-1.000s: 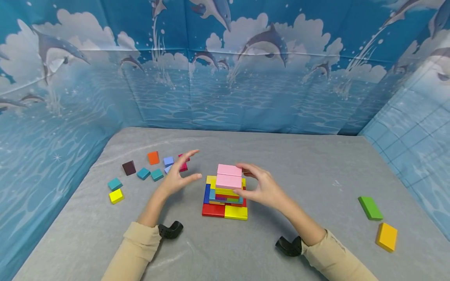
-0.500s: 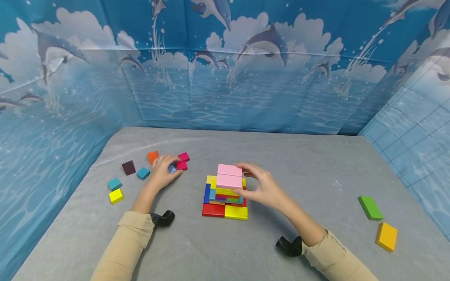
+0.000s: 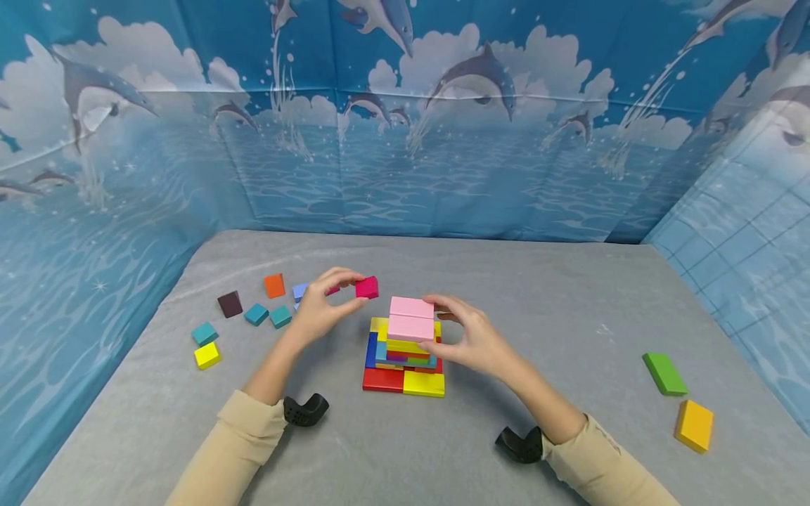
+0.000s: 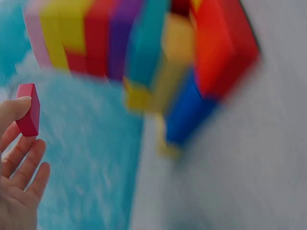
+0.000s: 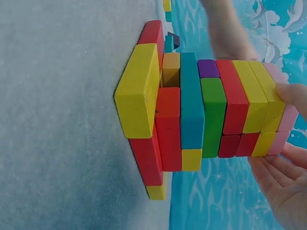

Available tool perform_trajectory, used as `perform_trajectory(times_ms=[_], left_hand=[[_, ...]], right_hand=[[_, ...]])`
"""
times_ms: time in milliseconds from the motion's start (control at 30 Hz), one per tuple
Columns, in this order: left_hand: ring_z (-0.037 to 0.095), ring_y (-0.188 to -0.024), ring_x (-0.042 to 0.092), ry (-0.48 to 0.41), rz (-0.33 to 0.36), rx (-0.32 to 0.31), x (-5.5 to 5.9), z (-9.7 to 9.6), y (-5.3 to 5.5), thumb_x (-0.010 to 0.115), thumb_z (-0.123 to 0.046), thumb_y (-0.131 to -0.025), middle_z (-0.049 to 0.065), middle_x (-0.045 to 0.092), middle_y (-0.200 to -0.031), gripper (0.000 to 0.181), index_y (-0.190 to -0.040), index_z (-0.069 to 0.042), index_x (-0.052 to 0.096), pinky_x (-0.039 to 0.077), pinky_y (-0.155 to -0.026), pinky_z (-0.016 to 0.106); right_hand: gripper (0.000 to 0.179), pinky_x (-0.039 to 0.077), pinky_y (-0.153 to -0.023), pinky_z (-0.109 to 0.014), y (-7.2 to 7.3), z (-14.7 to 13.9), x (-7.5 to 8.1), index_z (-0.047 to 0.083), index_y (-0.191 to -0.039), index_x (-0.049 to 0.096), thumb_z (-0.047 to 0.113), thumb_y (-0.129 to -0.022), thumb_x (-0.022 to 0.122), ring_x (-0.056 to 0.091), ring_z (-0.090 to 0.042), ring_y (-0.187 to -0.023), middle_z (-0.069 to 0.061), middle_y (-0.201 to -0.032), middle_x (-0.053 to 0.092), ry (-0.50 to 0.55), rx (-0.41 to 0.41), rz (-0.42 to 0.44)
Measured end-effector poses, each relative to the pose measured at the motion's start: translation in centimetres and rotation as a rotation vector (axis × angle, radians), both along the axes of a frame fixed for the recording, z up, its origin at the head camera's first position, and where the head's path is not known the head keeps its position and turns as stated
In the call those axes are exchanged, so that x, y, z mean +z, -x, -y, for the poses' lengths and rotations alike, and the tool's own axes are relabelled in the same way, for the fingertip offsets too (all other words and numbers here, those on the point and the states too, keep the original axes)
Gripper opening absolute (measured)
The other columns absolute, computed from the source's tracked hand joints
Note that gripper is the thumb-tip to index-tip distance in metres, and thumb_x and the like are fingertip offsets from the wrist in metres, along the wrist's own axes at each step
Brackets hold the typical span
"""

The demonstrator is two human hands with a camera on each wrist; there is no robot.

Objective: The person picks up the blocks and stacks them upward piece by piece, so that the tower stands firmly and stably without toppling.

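Just left of the block tower (image 3: 403, 348) and apart from it, the left hand (image 3: 318, 309) pinches a crimson block (image 3: 367, 287) between thumb and fingertips, seemingly by its sides to leave the underside free; its long axis looks roughly level, one end towards the tower. The right hand (image 3: 473, 339) pinches the tower's top pink blocks (image 3: 411, 327), probably to steady them
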State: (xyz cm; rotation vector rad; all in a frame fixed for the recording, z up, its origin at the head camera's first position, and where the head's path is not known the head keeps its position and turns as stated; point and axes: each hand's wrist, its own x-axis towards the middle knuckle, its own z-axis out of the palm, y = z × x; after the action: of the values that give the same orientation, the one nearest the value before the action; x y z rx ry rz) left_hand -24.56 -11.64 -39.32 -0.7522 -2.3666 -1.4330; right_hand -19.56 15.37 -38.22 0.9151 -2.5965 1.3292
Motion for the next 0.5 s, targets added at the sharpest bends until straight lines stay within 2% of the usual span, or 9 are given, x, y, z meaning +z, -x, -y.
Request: perform_trajectory(times_ms=[100, 200, 500], left_hand=[[0.022, -0.099, 0.053, -0.026, 0.020, -0.081, 1.5, -1.5, -1.1, 0.072, -0.012, -0.078, 0.006, 0.059, -0.109, 0.033, -0.110, -0.006, 0.063, 0.046, -0.085, 0.040], [0.018, -0.098, 0.052, -0.010, 0.041, -0.126, 2.3, -2.6, -1.8, 0.072, -0.013, -0.078, 0.004, 0.059, -0.108, 0.034, -0.110, -0.007, 0.064, 0.047, -0.085, 0.037], [0.024, -0.098, 0.053, 0.049, 0.054, -0.165, 2.4, -3.8, -2.1, 0.072, -0.014, -0.079, 0.004, 0.058, -0.107, 0.032, -0.109, -0.007, 0.064, 0.047, -0.085, 0.037]], right_hand=[[0.065, 0.045, -0.090, -0.044, 0.0, 0.0, 0.0, 0.005, -0.129, 0.046, 0.019, -0.074, 0.077, 0.050, -0.021, -0.112, -0.008, -0.127, 0.051, 0.003, 0.008, 0.011], [0.065, 0.045, -0.090, -0.044, 0.0, 0.0, 0.0, 0.004, -0.129, 0.046, 0.018, -0.074, 0.077, 0.050, -0.021, -0.112, -0.009, -0.127, 0.051, 0.008, 0.014, 0.011], [0.064, 0.046, -0.089, -0.042, 0.0, 0.0, 0.2, 0.004, -0.128, 0.046, 0.018, -0.073, 0.077, 0.052, -0.022, -0.111, -0.011, -0.126, 0.052, 0.003, 0.015, -0.014]])
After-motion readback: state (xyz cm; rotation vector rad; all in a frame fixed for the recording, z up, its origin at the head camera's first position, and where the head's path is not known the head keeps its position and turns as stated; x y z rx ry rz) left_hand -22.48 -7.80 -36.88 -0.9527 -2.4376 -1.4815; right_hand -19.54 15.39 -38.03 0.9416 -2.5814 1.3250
